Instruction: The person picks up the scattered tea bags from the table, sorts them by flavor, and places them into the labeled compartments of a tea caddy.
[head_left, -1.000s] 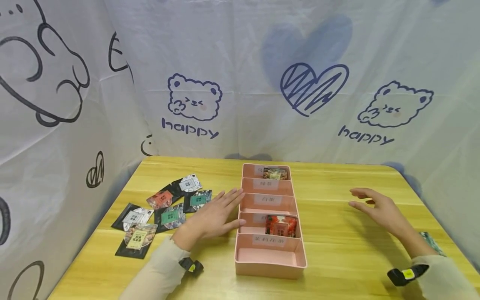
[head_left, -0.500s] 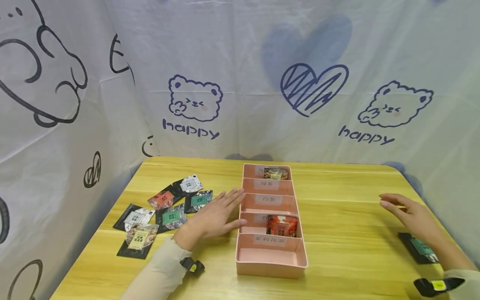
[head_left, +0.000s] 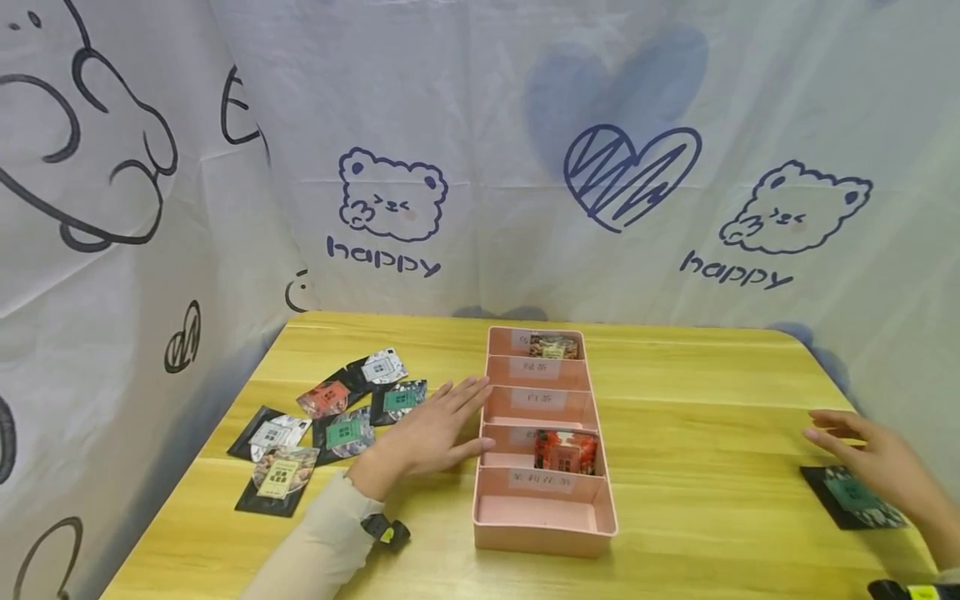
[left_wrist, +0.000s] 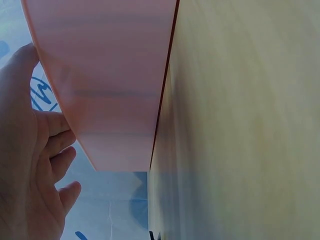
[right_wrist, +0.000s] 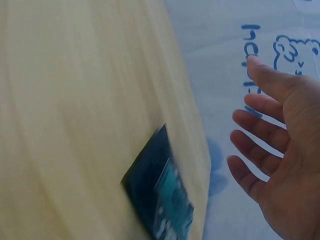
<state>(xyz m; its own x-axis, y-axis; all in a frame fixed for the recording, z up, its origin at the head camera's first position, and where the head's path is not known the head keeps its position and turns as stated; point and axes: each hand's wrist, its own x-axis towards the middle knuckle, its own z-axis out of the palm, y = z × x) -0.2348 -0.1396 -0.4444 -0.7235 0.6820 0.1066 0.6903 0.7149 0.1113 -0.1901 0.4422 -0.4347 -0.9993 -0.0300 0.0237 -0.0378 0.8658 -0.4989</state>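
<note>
My left hand (head_left: 427, 433) rests with spread fingers against the left rim of a long pink divided box (head_left: 543, 537); in the left wrist view its fingertips touch the box's upper edge. Over the table's right side hovers my right hand (head_left: 881, 462), fingers loosely bent and holding nothing. Just below it lies a black tea packet with a green label (head_left: 851, 496), partly covered by the hand in the head view. A red packet (head_left: 566, 452) sits in the box's second compartment from the front, and a brown-and-cream packet (head_left: 553, 347) in the farthest one.
Left of the box several packets lie loosely grouped on the wooden table (head_left: 675, 500), among them one with a cream label (head_left: 277, 481), a red-labelled one (head_left: 327, 398) and a green-labelled one (head_left: 345, 433). Paper labels mark the compartments. A printed curtain (head_left: 510, 250) hangs behind the table.
My right hand has moved right and toward me, from beside the box to above the green-labelled packet, which now shows more fully. The left hand has stayed at the box rim.
</note>
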